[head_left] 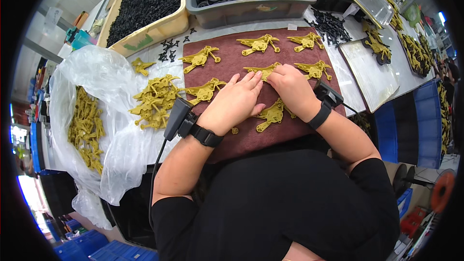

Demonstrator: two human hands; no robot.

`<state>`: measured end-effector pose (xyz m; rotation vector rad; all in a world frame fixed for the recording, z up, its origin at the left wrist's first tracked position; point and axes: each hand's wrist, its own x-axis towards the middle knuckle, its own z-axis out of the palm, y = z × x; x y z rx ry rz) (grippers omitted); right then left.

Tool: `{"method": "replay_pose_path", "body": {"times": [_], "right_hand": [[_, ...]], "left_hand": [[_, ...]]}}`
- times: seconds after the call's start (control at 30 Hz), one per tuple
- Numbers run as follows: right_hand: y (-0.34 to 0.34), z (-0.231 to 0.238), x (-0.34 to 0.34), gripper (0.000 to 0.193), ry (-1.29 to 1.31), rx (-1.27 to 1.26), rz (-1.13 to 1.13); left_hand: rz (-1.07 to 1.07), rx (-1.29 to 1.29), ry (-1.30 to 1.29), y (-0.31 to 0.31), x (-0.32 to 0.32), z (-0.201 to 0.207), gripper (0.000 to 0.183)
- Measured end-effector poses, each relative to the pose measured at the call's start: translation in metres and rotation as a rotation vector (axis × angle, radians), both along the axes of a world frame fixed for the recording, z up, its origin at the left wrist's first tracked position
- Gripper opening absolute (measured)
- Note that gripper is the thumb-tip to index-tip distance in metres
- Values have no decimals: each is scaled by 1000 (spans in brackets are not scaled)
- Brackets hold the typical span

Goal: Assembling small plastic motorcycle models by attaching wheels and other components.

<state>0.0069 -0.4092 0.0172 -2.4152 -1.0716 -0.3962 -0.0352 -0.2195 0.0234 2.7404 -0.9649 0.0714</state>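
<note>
On the brown cloth mat (232,43) lie several olive-yellow moulded plastic parts, each with a pointed end and a round-ended arm. My left hand (234,100) lies flat with its fingers stretched out, fingertips resting on one yellow plastic part (264,69) at the mat's middle. My right hand (291,87) is closed, thumb and fingers pinched at that same part's right side, partly hiding it. Whether a smaller piece sits in this pinch cannot be seen. Just below my hands lies another yellow part (271,114). Further ones lie around, including an upper middle part (259,43).
A heap of yellow parts (155,101) and a clear plastic bag (121,130) are at left. Behind the mat stand a cream bin (145,34) of small black pieces and a grey bin (251,12) of black wheels. Loose black pieces (331,26) lie at right.
</note>
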Motion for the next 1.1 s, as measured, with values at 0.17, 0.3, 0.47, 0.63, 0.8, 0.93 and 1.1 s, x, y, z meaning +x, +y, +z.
{"method": "replay_pose_path", "body": {"times": [0.17,0.3,0.47,0.63,0.8,0.93,1.1], "right_hand": [[-3,0,-1,6,-61,-42,47],[-9,-1,0,5,-54,-52,78],[-18,3,1,5,58,86,14],[-11,3,6,8,73,146,-12],[-3,17,-5,12,89,186,-52],[-20,29,-10,15,83,220,-115],[-34,33,-15,16,54,270,-108]], "left_hand": [[9,-7,40,-2,0,2,56],[7,2,36,-1,2,0,57],[-10,-5,33,2,5,1,57],[7,-4,18,6,3,0,55],[72,-69,-158,15,-13,17,47],[356,-197,-227,52,-33,53,32],[1118,-293,-497,174,-80,60,21]]}}
